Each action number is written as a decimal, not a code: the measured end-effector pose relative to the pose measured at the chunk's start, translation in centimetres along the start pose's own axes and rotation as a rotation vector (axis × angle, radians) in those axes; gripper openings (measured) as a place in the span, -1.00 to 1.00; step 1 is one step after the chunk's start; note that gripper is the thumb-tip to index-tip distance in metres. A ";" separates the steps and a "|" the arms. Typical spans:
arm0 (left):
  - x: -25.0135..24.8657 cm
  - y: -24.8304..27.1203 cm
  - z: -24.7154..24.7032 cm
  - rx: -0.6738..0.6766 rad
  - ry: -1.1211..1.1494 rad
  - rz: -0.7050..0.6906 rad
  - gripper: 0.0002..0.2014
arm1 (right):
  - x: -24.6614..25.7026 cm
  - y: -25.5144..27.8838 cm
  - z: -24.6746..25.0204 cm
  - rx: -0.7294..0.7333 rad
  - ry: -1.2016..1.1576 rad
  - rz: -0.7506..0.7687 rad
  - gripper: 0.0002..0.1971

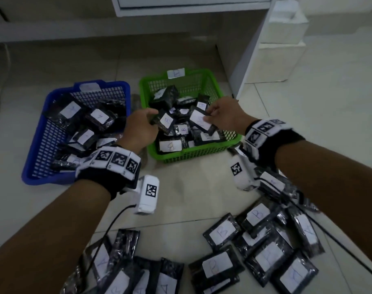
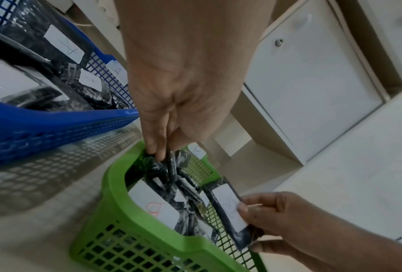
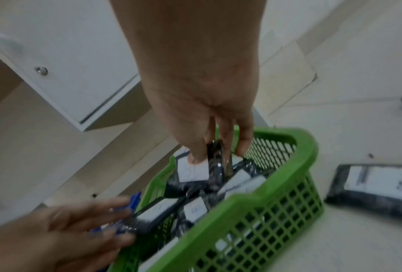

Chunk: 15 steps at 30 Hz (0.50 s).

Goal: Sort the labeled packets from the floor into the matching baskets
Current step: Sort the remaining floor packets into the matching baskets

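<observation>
Both hands hover over the green basket [image 1: 193, 155], which bears a "B" tag and holds several black packets with white labels. My left hand [image 1: 154, 118] pinches a black packet [image 1: 165, 121] marked "B" above the basket's left side. In the left wrist view its fingers [image 2: 157, 149] grip that packet's edge [image 2: 172, 165]. My right hand [image 1: 207, 114] pinches another black packet [image 1: 199, 120] by its white label over the right side; thumb and fingers [image 3: 196, 156] clamp it [image 3: 216, 158]. The blue basket [image 1: 39, 132] to the left holds packets marked "A".
Several labeled packets [image 1: 223, 232] lie on the tiled floor near me, some marked "A", some "B". A white cabinet [image 1: 253, 52] stands behind the green basket. Black cables [image 1: 108, 225] trail from the wrist cameras across the floor.
</observation>
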<state>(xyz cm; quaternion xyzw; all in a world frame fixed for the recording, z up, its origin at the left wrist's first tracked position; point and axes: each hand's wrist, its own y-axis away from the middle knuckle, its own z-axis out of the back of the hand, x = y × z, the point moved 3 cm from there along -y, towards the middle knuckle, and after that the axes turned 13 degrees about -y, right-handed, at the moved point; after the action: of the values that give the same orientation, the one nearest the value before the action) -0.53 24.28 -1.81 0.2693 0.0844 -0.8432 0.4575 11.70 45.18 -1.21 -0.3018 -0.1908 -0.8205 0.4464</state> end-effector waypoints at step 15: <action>-3.7 13.6 -6.9 0.086 -0.160 -0.442 -0.90 | -1.1 10.5 -0.9 0.232 -0.004 0.395 -0.84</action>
<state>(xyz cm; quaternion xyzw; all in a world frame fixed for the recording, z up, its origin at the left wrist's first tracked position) 14.78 21.90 -4.22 0.1959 0.0687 -0.9444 0.2550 20.79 39.75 -2.10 -0.2814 -0.2219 -0.6894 0.6295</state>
